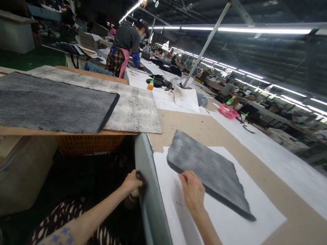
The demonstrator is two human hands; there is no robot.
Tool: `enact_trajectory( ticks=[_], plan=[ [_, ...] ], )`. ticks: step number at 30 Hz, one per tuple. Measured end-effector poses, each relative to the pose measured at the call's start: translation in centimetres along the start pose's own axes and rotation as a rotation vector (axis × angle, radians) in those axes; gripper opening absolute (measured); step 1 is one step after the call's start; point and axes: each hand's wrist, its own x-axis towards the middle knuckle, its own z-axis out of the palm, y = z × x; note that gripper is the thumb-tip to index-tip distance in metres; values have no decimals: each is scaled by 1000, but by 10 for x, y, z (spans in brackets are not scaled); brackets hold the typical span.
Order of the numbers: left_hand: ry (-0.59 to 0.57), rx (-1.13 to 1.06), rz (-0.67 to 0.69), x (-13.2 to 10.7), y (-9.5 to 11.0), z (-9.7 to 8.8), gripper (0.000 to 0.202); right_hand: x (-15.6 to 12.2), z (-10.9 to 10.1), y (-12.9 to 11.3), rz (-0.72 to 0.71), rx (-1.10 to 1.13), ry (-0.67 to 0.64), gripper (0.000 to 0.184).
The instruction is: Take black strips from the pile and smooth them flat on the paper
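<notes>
On the worktable, a grey piece of plush fabric (209, 163) with a dark near edge and ragged far edges lies on a white paper sheet (257, 234). My right hand (192, 192) rests at that near edge, its fingers curled and pinched together over the paper; what they hold, if anything, is hidden. Lower and to the left, my left hand (132, 182) is closed beside the table's grey-blue side panel (151, 195). A small dark bit shows at its fingers, too unclear to name.
At left, a large grey plush piece (38, 101) lies over a mottled pale sheet (136, 114) on a board. An orange bottle (151, 85), dark scraps and a pink basket (228, 111) sit farther back. A co-worker (126, 47) bends over the far table.
</notes>
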Motion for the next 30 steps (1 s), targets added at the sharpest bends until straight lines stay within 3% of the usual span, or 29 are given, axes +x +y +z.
enact_trajectory(
  ticks=[4, 8, 12, 18, 24, 30],
  plan=[
    [153, 202, 176, 6, 13, -19, 35, 6, 1, -2, -172, -252, 28, 22],
    [183, 337, 462, -7, 45, -28, 25, 15, 9, -6, -286, -389, -7, 10],
    [57, 459, 784, -36, 73, -14, 16, 19, 15, -10, -368, -457, -116, 18],
    [-159, 700, 1047, -63, 88, 22, 19, 27, 16, -7, -341, -437, -143, 18],
    [-261, 946, 1198, -58, 92, 38, 24, 29, 13, -1, -331, -411, -179, 18],
    [-324, 1081, 1181, -52, 92, 49, 24, 26, 12, -7, -320, -380, -204, 19]
  ],
)
